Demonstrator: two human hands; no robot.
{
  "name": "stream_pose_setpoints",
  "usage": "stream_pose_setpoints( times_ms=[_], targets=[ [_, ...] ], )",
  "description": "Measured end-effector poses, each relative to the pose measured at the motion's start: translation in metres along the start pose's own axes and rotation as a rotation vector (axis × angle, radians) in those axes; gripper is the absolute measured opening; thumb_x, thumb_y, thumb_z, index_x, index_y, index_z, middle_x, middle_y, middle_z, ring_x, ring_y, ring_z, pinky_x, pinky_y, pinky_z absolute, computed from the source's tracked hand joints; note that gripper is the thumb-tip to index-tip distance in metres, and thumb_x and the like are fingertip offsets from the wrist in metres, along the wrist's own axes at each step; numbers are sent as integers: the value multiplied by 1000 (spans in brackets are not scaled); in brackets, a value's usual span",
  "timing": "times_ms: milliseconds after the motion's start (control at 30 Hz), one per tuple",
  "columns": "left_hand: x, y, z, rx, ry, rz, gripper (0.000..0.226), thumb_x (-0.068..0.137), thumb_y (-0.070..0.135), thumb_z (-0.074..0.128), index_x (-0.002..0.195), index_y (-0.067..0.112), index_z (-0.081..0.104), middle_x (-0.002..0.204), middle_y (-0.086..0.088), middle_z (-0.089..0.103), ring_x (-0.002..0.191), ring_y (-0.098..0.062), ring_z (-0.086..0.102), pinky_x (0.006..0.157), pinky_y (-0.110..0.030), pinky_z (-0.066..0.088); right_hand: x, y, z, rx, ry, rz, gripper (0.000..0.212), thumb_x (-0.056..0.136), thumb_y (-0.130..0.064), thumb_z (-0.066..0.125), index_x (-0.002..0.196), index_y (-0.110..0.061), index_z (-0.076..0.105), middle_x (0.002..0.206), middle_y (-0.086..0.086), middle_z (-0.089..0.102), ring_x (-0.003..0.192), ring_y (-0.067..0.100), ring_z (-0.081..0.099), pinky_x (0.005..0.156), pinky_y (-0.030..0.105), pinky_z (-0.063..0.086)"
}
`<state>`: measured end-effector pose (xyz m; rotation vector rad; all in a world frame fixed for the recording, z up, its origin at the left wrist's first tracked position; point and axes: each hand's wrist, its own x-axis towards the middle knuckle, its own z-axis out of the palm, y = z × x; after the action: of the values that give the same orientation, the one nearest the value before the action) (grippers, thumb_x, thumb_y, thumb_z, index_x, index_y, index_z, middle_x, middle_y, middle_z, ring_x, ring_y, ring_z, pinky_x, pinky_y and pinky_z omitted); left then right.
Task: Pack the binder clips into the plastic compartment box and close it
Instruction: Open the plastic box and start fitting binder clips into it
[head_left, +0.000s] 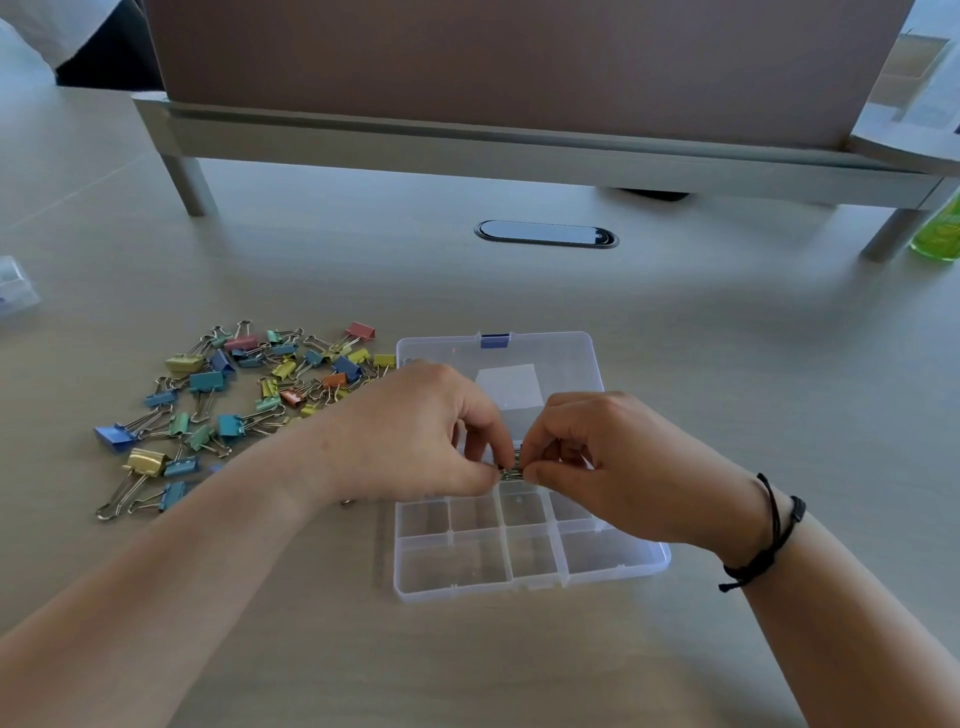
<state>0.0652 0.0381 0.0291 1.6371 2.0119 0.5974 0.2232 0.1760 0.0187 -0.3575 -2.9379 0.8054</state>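
Note:
A clear plastic compartment box (613, 564) lies open on the table, its lid (550, 358) folded back flat with a blue latch at the far edge. The visible compartments look empty. My left hand (421, 431) and my right hand (608, 457) meet over the box's middle, fingertips pinched together on one binder clip (511, 472), of which only the silver wire handles show. A scattered pile of coloured binder clips (234, 405) lies on the table left of the box.
A metal monitor stand (467, 140) spans the back of the table, a brown panel above it. A black oval cable port (545, 234) sits in the tabletop. There is a green bottle (940, 234) at far right and a small clear box (13, 291) at far left.

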Motion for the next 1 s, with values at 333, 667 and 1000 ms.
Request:
stream_pose_setpoints(
  times_ms=[333, 667, 1000],
  targets=[
    [-2, -2, -2, 115, -20, 113, 11, 85, 35, 71, 91, 37, 80, 75, 24, 65, 77, 1, 61, 63, -10, 40, -2, 0, -2, -28, -9, -20, 5, 90, -25, 66, 91, -25, 71, 80, -14, 56, 77, 6, 54, 65, 14, 43],
    [-1, -2, -2, 187, -13, 198, 17, 88, 40, 67, 88, 30, 81, 68, 21, 59, 72, 0, 58, 60, -8, 35, -6, -6, 2, -188, 29, -122, 13, 95, -22, 55, 88, -22, 66, 88, -11, 55, 72, 12, 54, 66, 31, 49],
    [1, -5, 1, 172, 24, 222, 17, 84, 46, 66, 91, 38, 79, 74, 20, 66, 72, -6, 61, 63, -26, 49, -6, -3, -3, -112, -15, -102, 14, 97, -21, 57, 98, -23, 71, 91, -13, 56, 76, 7, 52, 66, 18, 43]
  ],
)
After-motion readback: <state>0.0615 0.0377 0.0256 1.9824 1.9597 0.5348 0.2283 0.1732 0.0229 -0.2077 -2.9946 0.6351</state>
